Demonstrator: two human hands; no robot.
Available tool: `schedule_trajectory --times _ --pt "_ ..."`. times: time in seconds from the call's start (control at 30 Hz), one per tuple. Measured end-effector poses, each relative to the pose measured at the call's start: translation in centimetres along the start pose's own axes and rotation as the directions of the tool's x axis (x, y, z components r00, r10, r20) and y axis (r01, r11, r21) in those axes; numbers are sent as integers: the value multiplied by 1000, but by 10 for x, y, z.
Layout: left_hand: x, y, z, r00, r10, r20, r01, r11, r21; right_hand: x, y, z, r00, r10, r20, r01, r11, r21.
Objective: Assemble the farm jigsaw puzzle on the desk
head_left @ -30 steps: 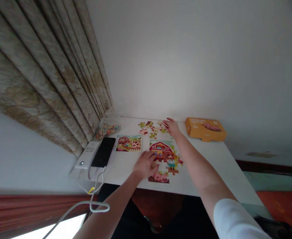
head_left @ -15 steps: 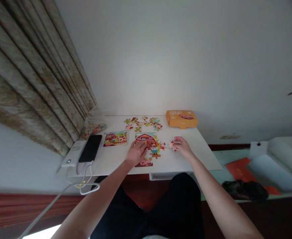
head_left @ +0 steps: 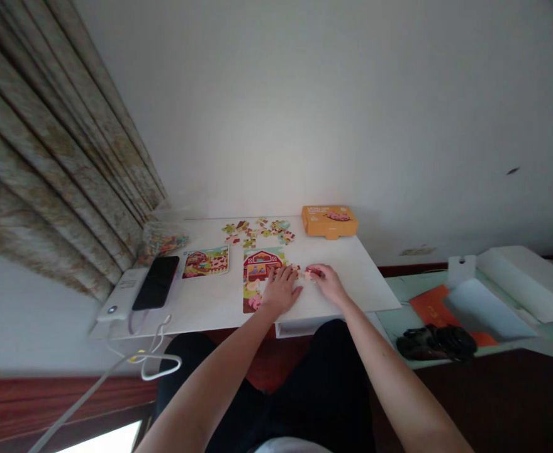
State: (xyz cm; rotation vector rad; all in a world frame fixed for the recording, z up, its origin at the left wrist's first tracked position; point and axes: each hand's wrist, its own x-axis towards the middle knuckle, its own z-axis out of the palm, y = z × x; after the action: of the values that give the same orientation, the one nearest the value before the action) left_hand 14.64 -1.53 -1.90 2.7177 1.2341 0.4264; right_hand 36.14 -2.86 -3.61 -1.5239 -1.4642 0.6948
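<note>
A partly assembled jigsaw puzzle (head_left: 256,272) with a red barn lies on the white table. My left hand (head_left: 280,289) rests flat over its right part, fingers stretched out, hiding some pieces beneath. Just to the right, my right hand (head_left: 329,283) pinches a small puzzle piece (head_left: 312,274) between thumb and fingers, close to the puzzle's right edge. Whether that piece touches the puzzle I cannot tell. Several loose puzzle pieces (head_left: 250,241) are spread behind the puzzle. A picture card (head_left: 205,262) of the farm scene lies to the left.
An orange box (head_left: 330,223) stands at the table's back right. On the left are a black phone (head_left: 157,283), a white box (head_left: 122,293), a clear bag of pieces (head_left: 163,242) and a white cable (head_left: 163,357). A camera (head_left: 436,341) sits on a lower glass surface at right.
My right hand has moved left with the puzzle piece, up to the puzzle. My left hand has shifted right, from the barn onto the puzzle's right part. The view has turned slightly.
</note>
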Motion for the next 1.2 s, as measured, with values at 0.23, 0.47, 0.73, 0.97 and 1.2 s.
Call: schedule_trajectory --times 0.23,0.47,0.73,0.97,1.2 --pt "0 2 -3 1000 -1 -6 0 1000 -22 21 -2 4 996 -41 83 55 985 -164" --pt "-1 3 -5 1000 1 -7 -2 999 -41 19 0 7 994 -98 43 106 961 -255" --pt "0 4 -5 1000 -15 13 15 999 -28 14 5 9 992 -127 -16 120 961 -248" --pt "0 5 -1 1000 -23 -5 23 999 -25 8 3 11 985 -151 -82 107 914 -392" --pt "0 7 -5 999 -32 26 33 999 -20 7 2 12 987 -139 -80 95 908 -407"
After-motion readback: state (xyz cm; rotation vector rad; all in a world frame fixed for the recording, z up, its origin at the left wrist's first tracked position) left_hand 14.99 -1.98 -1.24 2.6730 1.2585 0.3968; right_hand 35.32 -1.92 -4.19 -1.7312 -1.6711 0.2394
